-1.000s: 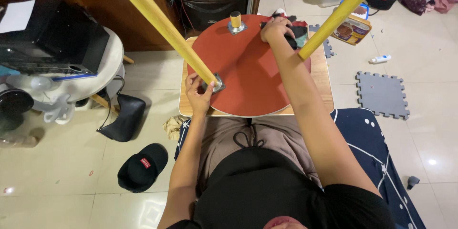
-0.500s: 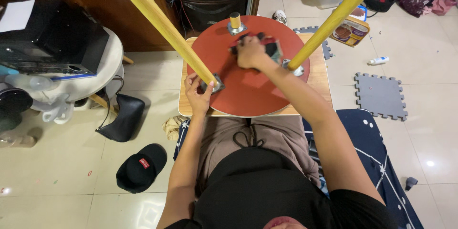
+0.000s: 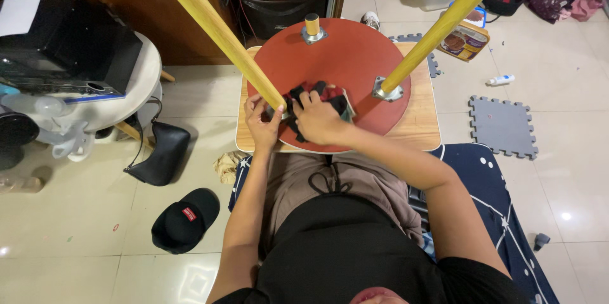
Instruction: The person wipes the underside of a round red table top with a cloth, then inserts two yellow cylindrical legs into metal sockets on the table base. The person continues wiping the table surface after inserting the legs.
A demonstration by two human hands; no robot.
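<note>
A round red tabletop (image 3: 346, 63) lies upside down on a low wooden table (image 3: 422, 128). Two long yellow legs stick up from it, the left leg (image 3: 216, 28) and the right leg (image 3: 444, 25), and a short yellow stub (image 3: 312, 26) stands at the far side. My left hand (image 3: 262, 123) holds the base of the left leg at its metal bracket. My right hand (image 3: 317, 117) presses a dark and red cloth (image 3: 327, 98) onto the red surface beside that bracket.
A black cap (image 3: 185, 218) and a black bag (image 3: 158, 152) lie on the tiled floor at left, beside a white round table (image 3: 136, 98) with a dark box. A grey foam mat (image 3: 502, 126) and a small bottle (image 3: 500, 80) lie at right. A dark blue mat (image 3: 501, 209) is under me.
My right hand has moved from the far right of the red tabletop to its near left with the cloth, close to my left hand. My left hand stays at the left leg's base.
</note>
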